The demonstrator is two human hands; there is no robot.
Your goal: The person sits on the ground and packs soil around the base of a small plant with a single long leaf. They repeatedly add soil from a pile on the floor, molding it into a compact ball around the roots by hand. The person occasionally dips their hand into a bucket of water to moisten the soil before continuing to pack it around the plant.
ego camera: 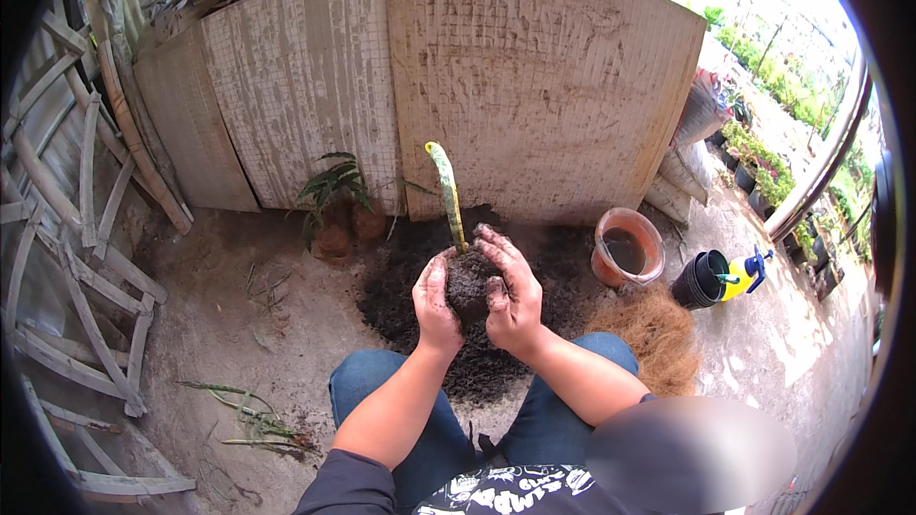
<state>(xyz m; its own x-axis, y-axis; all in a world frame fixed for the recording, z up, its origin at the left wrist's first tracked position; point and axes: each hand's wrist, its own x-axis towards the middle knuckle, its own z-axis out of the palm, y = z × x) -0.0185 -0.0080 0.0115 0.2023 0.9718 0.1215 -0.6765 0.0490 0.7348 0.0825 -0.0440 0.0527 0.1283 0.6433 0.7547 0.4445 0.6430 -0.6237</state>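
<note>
Between my two palms is a round ball of dark soil (469, 290), raised over my lap. A single yellow-edged green leaf (448, 189), like a snake plant's, stands up from its top and curls at the tip. My left hand (435, 304) cups the ball's left side. Against the right side curves my right hand (517, 297), fingers bent and smeared with soil. The ball's underside and any roots are hidden. Below and beyond the hands spreads a heap of loose dark soil (401, 300) on the concrete floor.
Right of the soil stand a clay-coloured pot (607, 268), brown fibre (655, 343), stacked black pots (698, 279) and a yellow spray bottle (741, 277). Leafy plants with root balls (335, 239) sit by the leaning boards (537, 86). Cut leaves (257, 418) and wooden frames (86, 329) lie left.
</note>
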